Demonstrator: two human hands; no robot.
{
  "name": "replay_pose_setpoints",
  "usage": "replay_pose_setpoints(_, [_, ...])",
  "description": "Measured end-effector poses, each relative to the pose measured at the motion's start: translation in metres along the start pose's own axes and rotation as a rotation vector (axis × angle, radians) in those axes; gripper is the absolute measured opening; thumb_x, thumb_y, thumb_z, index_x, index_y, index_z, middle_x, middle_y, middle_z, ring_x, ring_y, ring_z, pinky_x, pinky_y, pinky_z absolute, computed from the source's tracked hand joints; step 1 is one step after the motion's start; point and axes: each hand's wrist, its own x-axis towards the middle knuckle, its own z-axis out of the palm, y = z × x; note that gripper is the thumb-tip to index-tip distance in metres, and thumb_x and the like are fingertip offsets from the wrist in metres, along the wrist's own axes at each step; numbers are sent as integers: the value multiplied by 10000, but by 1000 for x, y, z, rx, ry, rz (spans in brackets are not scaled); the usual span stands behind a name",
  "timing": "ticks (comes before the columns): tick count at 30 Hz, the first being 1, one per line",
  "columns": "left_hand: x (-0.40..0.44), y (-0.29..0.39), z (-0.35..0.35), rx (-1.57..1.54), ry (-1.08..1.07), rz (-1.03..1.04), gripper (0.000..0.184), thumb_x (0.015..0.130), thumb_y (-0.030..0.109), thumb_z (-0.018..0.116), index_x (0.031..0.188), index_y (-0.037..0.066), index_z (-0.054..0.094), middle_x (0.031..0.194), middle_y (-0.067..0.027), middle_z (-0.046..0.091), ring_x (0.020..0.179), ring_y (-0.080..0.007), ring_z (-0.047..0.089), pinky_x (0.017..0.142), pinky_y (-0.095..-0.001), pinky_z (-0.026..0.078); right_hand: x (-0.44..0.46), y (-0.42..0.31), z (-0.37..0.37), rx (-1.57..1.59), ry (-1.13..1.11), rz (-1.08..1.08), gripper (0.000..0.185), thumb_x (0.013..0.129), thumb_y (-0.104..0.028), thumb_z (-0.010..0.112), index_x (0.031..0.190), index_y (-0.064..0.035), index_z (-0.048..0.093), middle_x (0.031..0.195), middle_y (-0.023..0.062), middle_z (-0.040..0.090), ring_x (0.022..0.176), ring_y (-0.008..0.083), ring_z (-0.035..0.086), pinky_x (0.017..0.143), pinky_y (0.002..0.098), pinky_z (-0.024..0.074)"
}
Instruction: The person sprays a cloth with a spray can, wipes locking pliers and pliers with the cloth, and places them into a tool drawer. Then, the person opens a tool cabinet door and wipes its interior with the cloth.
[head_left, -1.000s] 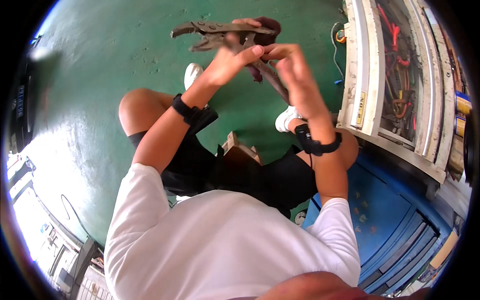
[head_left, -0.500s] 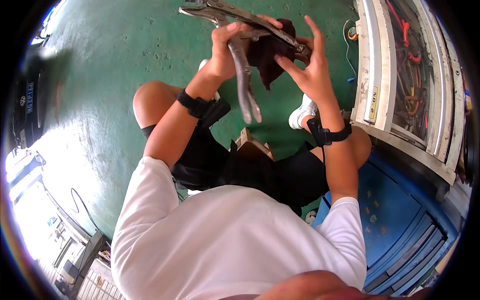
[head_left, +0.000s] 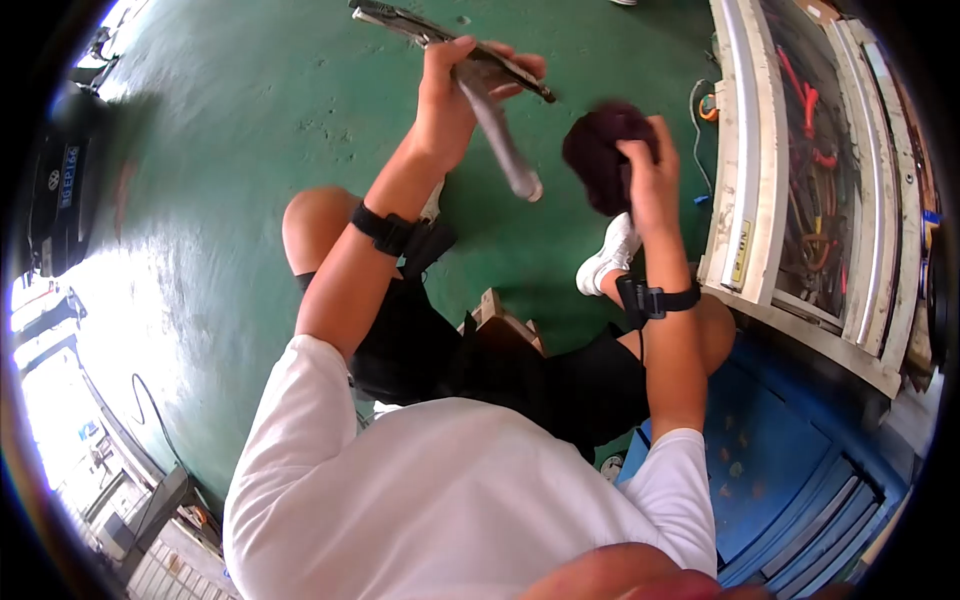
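Note:
My left hand is wrapped round a pair of metal locking pliers. One long arm of the pliers lies across the top of the hand, and a grey handle angles down to the right. Apart from the pliers, on their right, my right hand grips a bunched dark maroon cloth. The cloth is slightly blurred and hangs over the green floor. Part of the pliers is hidden behind my left fingers.
A white-framed cabinet with red-handled tools behind its pane stands at the right. Below it is a blue plastic case. A small wooden stool shows between my knees. A dark car is at the far left.
My right hand has drawn the cloth away from the pliers, down and to the right. The pliers have turned in my left hand, and their handles look closer together.

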Motion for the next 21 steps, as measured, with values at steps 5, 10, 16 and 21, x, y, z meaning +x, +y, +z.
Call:
replay_pose_setpoints(5, [0,-10,-5,-4,262,-16,482,918,506,510,1041,40,515,1013,-207,661,1062,-332,631,1065,-491,403,-8,-28,21,422,-47,114,301,904,-145,646,1165,-46,532,1066,35,619,961,85,581,861,241,473])
replay_pose_setpoints(10, [-3,-26,2,284,346,-122,539,919,553,517,1040,29,551,979,-121,654,1006,-225,616,958,-375,426,-15,-14,31,501,-324,-9,631,879,-423,742,1300,-51,456,1137,55,595,1041,120,567,937,267,454])
replay_pose_setpoints(16, [-15,-28,18,765,270,-53,578,949,557,473,1017,-3,597,956,-86,646,917,-186,551,886,-339,415,-23,-18,46,371,-498,87,800,722,-255,889,1344,-57,426,1144,69,586,1002,142,604,892,301,501])
replay_pose_setpoints(21, [-14,-35,11,656,62,-25,575,961,550,417,1115,16,564,1107,-134,644,1038,-226,568,967,-377,409,-34,-26,46,560,-691,267,697,736,-175,829,1305,-8,463,1005,107,667,860,197,681,791,333,559])
